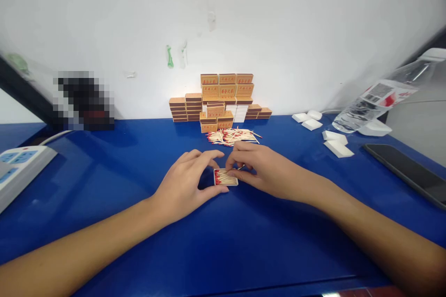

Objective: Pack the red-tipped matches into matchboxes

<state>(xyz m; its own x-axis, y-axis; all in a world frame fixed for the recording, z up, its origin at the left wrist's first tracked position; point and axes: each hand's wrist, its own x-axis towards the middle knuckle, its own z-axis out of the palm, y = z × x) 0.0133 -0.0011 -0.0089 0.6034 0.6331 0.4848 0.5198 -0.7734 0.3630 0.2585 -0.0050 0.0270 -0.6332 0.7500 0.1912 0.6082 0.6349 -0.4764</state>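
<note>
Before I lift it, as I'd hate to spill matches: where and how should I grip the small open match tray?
Probably pinch the match tray by its near and far long walls, coming from the left: the left hand spans that end, while the right hand is over the right end. It lies flat and open-topped with matches loose inside, so keep it level.

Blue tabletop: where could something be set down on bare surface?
Bare: left, between power strip and left hand; near side, between left forearm and right forearm; right, between right forearm and smartphone. Crowded: middle, with matchbox tray, loose matches and stacked matchboxes; right rear, with white pieces by the plastic bottle.
</note>
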